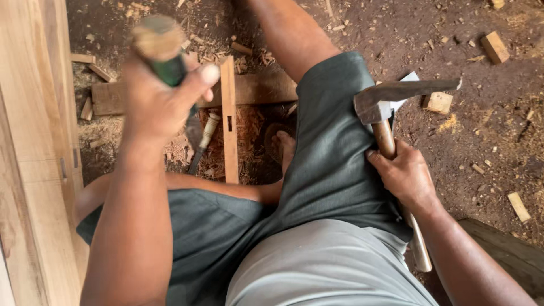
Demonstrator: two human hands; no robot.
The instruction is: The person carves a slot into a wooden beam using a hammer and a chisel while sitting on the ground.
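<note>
Person sat on dirt floor (453, 34), seen from above, grey shorts. Left hand (156, 96) was raised at 10 o'clock, fist wrapped round a green-handled chisel (164, 54), its worn wooden butt end up, blurred. Right hand (405, 175) at 3 o'clock gripped the wooden handle of a hammer (385, 105), metal head resting against the right thigh. Between the legs, near 12 o'clock, a narrow wood strip (229, 119) with a small slot lay across a wider plank (255, 90). A second chisel (203, 141) with pale handle lay just left of the strip, on shavings. Offcut blocks (494, 46) lay scattered at 2 o'clock. Light wooden panel (28, 141) ran along 9 o'clock.
</note>
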